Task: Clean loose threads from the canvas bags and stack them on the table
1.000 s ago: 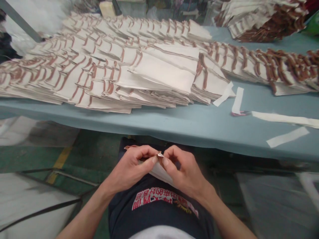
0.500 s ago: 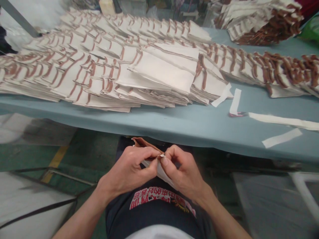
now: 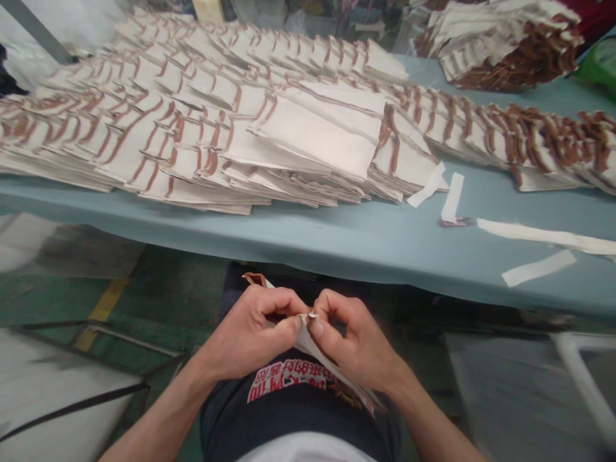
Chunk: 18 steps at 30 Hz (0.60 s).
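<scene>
Below the table's front edge, over my lap, my left hand (image 3: 253, 333) and my right hand (image 3: 353, 343) pinch a folded white paper piece (image 3: 317, 353) between thumbs and forefingers. Their fingertips meet at its top corner. A brown strap end (image 3: 254, 279) of the piece shows just above my left knuckles. The lower part of the paper runs down to the right under my right wrist.
Fanned rows of flat white paper bags with brown handles (image 3: 216, 122) cover the blue table (image 3: 337, 244). More bags lie at the right (image 3: 529, 141) and far right back (image 3: 500, 38). Loose white paper strips (image 3: 539, 268) lie on the table's right side. Green floor and a metal frame (image 3: 96, 346) are at the left.
Both hands stay pinched at the paper's corner and have shifted slightly lower. The paper's lower end now shows further down under my right wrist.
</scene>
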{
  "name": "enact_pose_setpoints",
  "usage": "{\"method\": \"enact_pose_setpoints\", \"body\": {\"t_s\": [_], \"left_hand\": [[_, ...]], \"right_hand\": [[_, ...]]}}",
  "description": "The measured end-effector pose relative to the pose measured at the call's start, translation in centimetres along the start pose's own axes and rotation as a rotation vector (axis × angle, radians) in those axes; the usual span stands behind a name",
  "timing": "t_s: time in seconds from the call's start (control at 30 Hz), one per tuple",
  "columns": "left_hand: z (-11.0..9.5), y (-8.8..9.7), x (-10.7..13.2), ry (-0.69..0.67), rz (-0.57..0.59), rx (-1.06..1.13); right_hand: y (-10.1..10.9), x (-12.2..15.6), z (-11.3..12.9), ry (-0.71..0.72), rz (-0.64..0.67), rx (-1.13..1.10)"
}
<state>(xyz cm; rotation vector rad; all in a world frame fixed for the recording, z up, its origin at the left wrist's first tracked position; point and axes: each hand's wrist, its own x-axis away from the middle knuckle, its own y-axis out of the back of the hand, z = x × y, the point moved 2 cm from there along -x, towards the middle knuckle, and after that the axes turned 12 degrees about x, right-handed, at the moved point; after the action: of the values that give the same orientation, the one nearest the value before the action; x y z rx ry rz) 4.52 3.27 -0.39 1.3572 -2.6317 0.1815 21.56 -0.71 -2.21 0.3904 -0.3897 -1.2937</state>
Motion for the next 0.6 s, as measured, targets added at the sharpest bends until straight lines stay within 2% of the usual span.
{"method": "enact_pose_setpoints", "body": {"t_s": [0.1, 0.23, 0.37, 0.47, 0.6], "left_hand": [[-1.0, 0.0, 0.2, -0.009, 0.011, -0.015], [-1.3, 0.1, 0.5, -0.004, 0.041, -0.007], [-1.1, 0.2, 0.9, -0.016, 0.059, -0.045], [-0.7, 0.3, 1.1, -0.027, 0.054, -0.040], [0.1, 0.5, 1.2, -0.068, 0.042, 0.010]], "right_hand": [[0.0, 0.2, 0.6, -0.034, 0.000, -0.038], [-0.1, 0.1, 1.1, -0.066, 0.014, -0.030], [0.0, -0.2, 1.6, -0.110, 0.041, 0.053], [0.2, -0.2, 2.0, -0.106, -0.010, 0.131], [0.3, 0.2, 2.2, -0.098, -0.014, 0.092]]}}
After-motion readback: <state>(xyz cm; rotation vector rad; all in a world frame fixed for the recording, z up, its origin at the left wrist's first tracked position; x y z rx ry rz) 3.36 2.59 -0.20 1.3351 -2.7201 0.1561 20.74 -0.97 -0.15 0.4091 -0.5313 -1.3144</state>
